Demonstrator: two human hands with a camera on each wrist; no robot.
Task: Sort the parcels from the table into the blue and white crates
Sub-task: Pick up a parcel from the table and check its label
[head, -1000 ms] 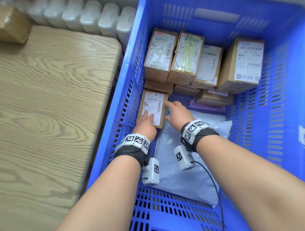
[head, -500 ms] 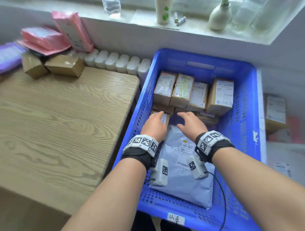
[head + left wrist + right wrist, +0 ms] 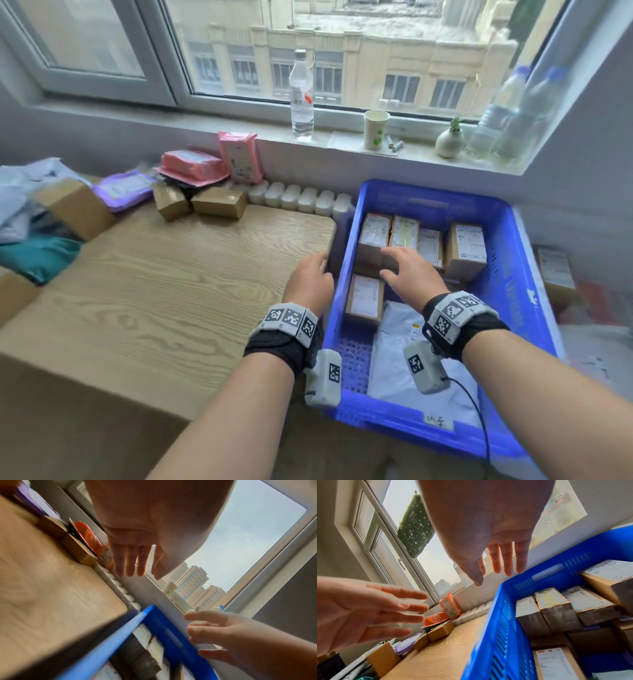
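The blue crate stands right of the wooden table and holds several brown cardboard parcels and a grey mailer bag. A small labelled box lies at the crate's left wall. My left hand hovers over the table's right edge, fingers straight and empty. My right hand hangs above the crate's boxes, fingers spread, holding nothing. Both wrist views show the left hand and the right hand open in the air. Brown boxes, pink parcels and a purple mailer lie at the table's back.
A radiator runs behind the table's far edge. The window sill carries a water bottle, a paper cup, a small vase and more bottles. More parcels and bags pile at the table's far left. A box sits right of the crate.
Both hands have let go of the small box in the crate and risen out of it. The left hand moved left over the table edge; the view lifted toward the window.
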